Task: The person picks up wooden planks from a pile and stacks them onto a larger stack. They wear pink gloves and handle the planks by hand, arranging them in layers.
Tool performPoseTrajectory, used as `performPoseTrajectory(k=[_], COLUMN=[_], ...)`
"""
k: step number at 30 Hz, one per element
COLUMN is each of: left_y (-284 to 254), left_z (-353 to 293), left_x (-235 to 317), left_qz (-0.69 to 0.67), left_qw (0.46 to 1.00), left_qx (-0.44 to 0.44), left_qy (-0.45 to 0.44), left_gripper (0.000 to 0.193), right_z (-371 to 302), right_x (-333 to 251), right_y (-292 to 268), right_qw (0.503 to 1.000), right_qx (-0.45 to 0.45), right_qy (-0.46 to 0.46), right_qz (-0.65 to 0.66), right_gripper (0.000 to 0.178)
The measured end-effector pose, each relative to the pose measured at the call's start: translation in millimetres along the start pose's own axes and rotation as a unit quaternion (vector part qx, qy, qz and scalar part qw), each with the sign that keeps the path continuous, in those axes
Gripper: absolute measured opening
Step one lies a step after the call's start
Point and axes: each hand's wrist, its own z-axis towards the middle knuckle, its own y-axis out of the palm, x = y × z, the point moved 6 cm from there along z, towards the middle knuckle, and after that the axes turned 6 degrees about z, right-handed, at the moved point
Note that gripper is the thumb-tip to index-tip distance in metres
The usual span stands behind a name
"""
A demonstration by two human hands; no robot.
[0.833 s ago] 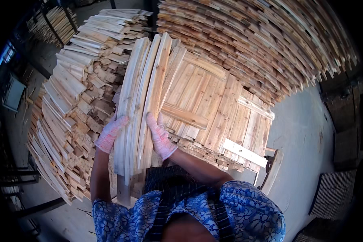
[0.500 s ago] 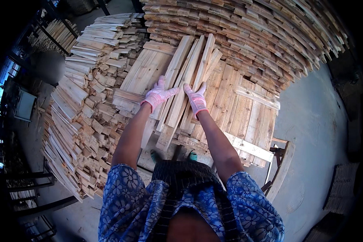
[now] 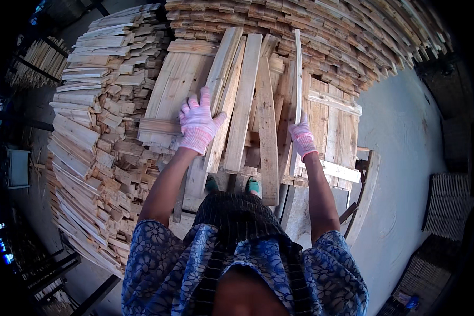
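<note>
Head-worn fisheye view, facing steeply down past the wearer's blue floral-patterned shirt (image 3: 329, 268) at six o'clock (straight edges bow toward the rim); long pale wooden boards (image 3: 244, 100) lie about arm's length away, the tall brown timber stack (image 3: 329, 34) at one o'clock farther.

The loose boards (image 3: 245, 100) are long, flat and pale brown; they point from near to far, with gaps between some; the left boards (image 3: 225, 58) lean right at their far ends; the middle board (image 3: 268, 142) sticks out nearest; the right board (image 3: 298, 68) has its thin side up.
</note>
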Motion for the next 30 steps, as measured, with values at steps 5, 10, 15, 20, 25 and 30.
performPoseTrajectory(k=[5,10,15,20,25,30], left_y=[7.0,83.3,89.1,31.0,-48.8,-59.3], left_z=[-55.0,-55.1,-46.7,-48.8,-94.0,-94.5], left_x=[84.1,97.5,89.7,58.7,21.7,11.8], left_qz=[-0.025,0.104,0.070,-0.196,-0.202,-0.131], left_qw=[0.981,0.967,0.995,0.980,0.978,0.989], left_qx=[0.033,0.125,0.036,-0.031,0.042,0.066], left_qy=[0.187,0.195,0.066,-0.032,0.020,0.011], left_gripper=[0.076,0.064,0.076,0.098,0.083,0.081], right_z=[-4.0,-1.9,-13.2,-23.2,-74.7,-80.5], right_x=[20.9,48.0,32.8,15.8,-35.8,-21.2], right_y=[-51.5,-34.6,-1.7,-31.8,30.4,45.0], right_qw=[0.999,0.979,0.964,0.987,0.982,0.995], right_qx=[0.037,0.088,0.088,0.038,-0.051,-0.053], right_qy=[0.030,0.077,0.025,-0.006,-0.048,-0.082], right_qz=[-0.004,-0.168,-0.248,-0.155,-0.176,-0.037], right_gripper=[0.080,0.086,0.087,0.085,0.088,0.090])
